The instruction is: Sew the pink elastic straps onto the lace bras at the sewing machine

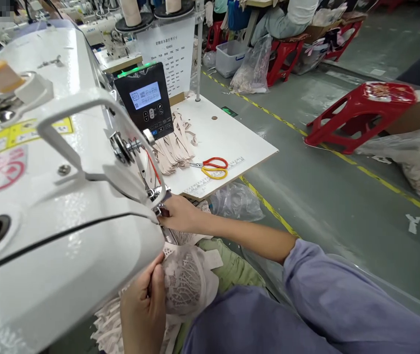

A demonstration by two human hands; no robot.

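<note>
A pale lace bra [183,282] hangs over the front of the white sewing machine [114,265], one rounded cup facing up. My left hand [143,305] is closed in a pinch on the bra's edge, thumb on top, just below the machine head. Up by the needle and presser foot [158,196], my right hand [180,214] is curled in. Its fingertips are mostly behind the machine head, so what they grip is hidden. More pale fabric [183,238] shows under the right wrist.
Red-and-yellow thread scissors [215,168] lie on the white table [242,142] beside cut beige strips [175,150]. A control panel [145,101] stands behind the needle area. Pale pieces [108,324] hang at lower left. Red stools [364,113] stand across the aisle; a person sits farther back.
</note>
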